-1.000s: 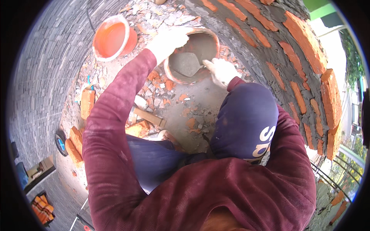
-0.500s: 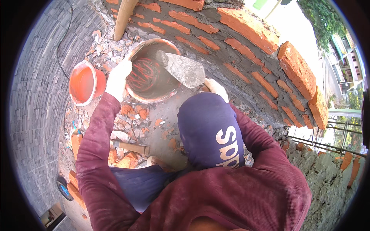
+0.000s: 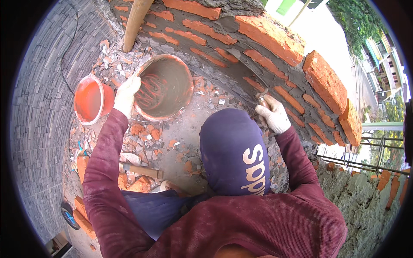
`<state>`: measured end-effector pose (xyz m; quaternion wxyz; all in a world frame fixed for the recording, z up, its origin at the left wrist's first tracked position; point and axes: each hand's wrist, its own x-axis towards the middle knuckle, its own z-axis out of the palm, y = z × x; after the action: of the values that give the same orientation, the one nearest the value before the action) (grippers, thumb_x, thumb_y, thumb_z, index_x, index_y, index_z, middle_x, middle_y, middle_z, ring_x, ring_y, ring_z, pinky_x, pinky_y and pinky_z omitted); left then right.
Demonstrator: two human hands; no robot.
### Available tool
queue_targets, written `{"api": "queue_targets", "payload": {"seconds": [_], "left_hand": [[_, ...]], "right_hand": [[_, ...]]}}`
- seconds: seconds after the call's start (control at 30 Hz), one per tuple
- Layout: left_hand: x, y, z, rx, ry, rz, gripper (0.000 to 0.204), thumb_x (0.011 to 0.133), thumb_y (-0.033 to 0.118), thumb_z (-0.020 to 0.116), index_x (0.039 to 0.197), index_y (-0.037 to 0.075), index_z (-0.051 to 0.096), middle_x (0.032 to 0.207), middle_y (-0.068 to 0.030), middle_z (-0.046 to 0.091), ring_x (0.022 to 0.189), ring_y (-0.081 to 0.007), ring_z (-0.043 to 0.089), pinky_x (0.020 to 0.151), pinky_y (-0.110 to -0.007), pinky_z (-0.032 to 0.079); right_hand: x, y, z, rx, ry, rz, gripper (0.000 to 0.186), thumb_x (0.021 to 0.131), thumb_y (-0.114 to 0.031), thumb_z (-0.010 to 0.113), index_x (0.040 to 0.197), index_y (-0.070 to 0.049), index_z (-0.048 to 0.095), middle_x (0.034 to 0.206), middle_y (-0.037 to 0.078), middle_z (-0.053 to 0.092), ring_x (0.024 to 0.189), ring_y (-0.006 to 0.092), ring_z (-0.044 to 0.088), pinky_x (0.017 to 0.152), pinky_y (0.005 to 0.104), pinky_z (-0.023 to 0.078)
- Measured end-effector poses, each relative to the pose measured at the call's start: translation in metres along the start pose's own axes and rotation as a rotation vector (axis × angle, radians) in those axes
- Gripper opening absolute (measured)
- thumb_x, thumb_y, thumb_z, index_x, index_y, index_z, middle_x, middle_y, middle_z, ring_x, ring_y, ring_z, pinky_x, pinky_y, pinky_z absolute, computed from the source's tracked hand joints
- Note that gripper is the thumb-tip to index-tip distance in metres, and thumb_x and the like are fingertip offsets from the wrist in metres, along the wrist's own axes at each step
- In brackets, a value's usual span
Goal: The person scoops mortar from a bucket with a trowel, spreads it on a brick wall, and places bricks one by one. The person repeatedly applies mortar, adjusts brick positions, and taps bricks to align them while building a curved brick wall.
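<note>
My left hand (image 3: 126, 95), in a white glove, grips the rim of a tilted, orange-rimmed bucket (image 3: 174, 92) streaked with grey mortar inside. My right hand (image 3: 273, 112), also gloved, holds the handle of a trowel (image 3: 245, 66) at the brick wall (image 3: 269, 36); its blade is edge-on against grey mortar between the orange bricks, partly hard to make out. My bent knee, in dark blue cloth, lies between my arms.
A smaller orange bucket (image 3: 88, 101) stands at left. A wooden post (image 3: 133, 23) leans near the wall. Brick rubble, a wooden-handled tool (image 3: 146, 171) and loose bricks (image 3: 84, 221) lie on the floor. Grey stone tiling curves along the left; rebar (image 3: 365, 159) shows at right.
The trowel, first down in the bucket, has been lifted out with a load of mortar and moved right onto the wall. The view has shifted, and my left hand remains on the bucket rim.
</note>
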<state>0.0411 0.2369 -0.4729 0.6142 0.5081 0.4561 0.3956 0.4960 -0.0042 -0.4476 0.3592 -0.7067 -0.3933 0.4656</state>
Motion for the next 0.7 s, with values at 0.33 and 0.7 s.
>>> {"api": "queue_targets", "payload": {"seconds": [0.33, 0.7], "left_hand": [[-0.005, 0.0, -0.018, 0.013, -0.034, -0.041, 0.055, 0.105, 0.023, 0.067, 0.153, 0.0, 0.053, 0.151, -0.0079, 0.057, 0.14, -0.0175, 0.049, 0.12, -0.032, 0.034], [-0.023, 0.025, -0.02, -0.01, -0.046, -0.002, 0.055, 0.106, 0.023, 0.065, 0.154, 0.001, 0.052, 0.156, -0.0096, 0.054, 0.143, -0.0206, 0.049, 0.121, -0.036, 0.037]], "right_hand": [[-0.023, -0.07, -0.056, 0.335, -0.109, 0.081, 0.053, 0.096, -0.015, 0.071, 0.142, 0.005, 0.054, 0.089, 0.006, 0.063, 0.059, 0.0113, 0.061, 0.048, 0.0253, 0.051], [-0.021, -0.036, 0.001, -0.09, -0.068, -0.017, 0.049, 0.097, -0.018, 0.066, 0.141, 0.002, 0.06, 0.086, 0.0, 0.062, 0.059, 0.0074, 0.056, 0.053, 0.0247, 0.048]]}}
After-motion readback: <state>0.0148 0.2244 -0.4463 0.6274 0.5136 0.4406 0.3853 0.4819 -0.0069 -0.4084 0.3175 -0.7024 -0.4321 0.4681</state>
